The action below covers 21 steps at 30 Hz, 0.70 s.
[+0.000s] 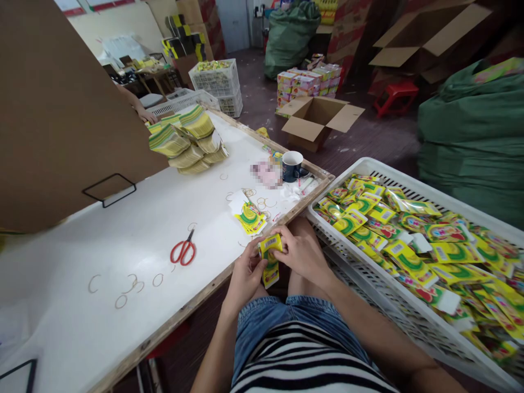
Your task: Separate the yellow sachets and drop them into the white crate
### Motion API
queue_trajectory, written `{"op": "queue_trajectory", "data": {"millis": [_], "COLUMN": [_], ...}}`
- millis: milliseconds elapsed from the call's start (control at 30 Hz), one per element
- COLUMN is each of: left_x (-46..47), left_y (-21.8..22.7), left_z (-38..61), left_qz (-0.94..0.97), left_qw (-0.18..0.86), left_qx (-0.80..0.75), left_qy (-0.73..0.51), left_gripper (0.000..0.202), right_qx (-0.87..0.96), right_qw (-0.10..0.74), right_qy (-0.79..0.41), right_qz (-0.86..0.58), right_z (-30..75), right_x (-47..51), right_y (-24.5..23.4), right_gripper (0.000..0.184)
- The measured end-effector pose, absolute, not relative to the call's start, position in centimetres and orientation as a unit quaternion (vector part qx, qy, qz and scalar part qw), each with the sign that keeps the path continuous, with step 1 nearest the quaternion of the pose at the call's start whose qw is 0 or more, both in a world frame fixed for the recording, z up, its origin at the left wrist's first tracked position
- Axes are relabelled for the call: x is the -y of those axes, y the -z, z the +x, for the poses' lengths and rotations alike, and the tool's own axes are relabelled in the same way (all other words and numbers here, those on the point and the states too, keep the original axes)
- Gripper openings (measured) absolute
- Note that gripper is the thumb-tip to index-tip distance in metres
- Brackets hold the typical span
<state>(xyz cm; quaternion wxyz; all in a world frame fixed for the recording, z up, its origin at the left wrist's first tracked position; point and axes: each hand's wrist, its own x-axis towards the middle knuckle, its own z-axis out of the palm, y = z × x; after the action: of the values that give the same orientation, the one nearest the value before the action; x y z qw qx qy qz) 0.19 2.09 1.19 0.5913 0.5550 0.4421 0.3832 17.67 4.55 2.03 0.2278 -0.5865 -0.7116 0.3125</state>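
Note:
Over my lap at the table edge, my left hand (249, 266) and my right hand (301, 254) are both closed on a yellow-and-green printed packaging card (270, 275). It has a barcode near the top and looks bent or folded; whether anything is inside I cannot tell. My left fingers grip its left side, and my right thumb and fingers pinch the upper right. Just beyond, a small fanned pile of similar cards (250, 219) lies on the white table (164, 305). To my right, a white plastic crate (364, 262) is filled with yellow-and-green packets (403, 259).
Red-handled scissors (183, 252) and loose rubber bands (120, 301) lie on the table. Stacked card bundles (190, 142) stand farther back, near another person's hand (146, 114). A dark mug (291, 166) sits at the far corner. An open carton (317, 123) rests on the floor.

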Motion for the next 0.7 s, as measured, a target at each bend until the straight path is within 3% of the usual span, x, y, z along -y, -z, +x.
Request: {"op": "queue_trajectory", "data": {"millis": [333,700], "left_x": [-2.3,-2.5], "left_y": [-1.8,-1.9], "left_z": [0.2,1.0], "left_qz": [0.500,0.499], "left_qw": [0.633,0.628], "left_qx": [-0.413,-0.418], "left_qy": [-0.423,-0.427], "left_gripper": [0.051,0.049], "right_qx": [0.680,0.611], "right_qw": [0.431,0.484], "right_qy": [-0.370,-0.448], "right_qz": [-0.464,-0.439], "right_z": [18.3,17.8], "right_x": [-4.0,-3.3], "right_y": [-0.9,0.3], "right_gripper": [0.027,0.029]}}
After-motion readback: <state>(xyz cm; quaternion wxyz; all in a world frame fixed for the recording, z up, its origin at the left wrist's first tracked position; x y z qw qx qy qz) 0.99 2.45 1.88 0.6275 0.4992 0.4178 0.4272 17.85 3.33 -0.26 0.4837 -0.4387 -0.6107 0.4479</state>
